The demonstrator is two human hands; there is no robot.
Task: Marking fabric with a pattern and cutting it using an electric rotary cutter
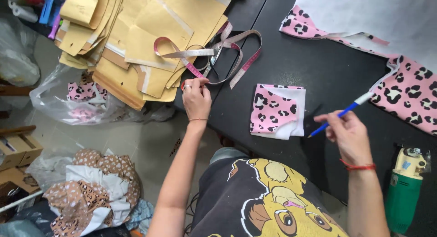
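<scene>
1. At the table's near edge, the left hand (196,96) is pinched shut on the tape (214,52), thumb and forefinger gripping one pink end where it hangs off the pile of paper patterns (136,41). The rest of the tape lies in loose loops across the patterns and onto the black table (273,68).
2. The right hand (347,134) is curled round a blue pen (341,113), tip pointing left and down, hovering just above the table and touching nothing.
3. Between the hands lies a small folded piece (273,110) of pink leopard fabric with white lining showing at its right and lower edges.
4. To my eye, the tape should be drawn out slowly, since its loops cross one another and could snag or drag the top patterns.
5. I would keep the pen tip lifted clear of the fabric meanwhile, so no stray mark lands.
6. Further out: larger leopard cloth (409,91) under white cloth at far right, a green cutter (404,191) by the right wrist, bagged scraps (82,100) on the floor.
</scene>
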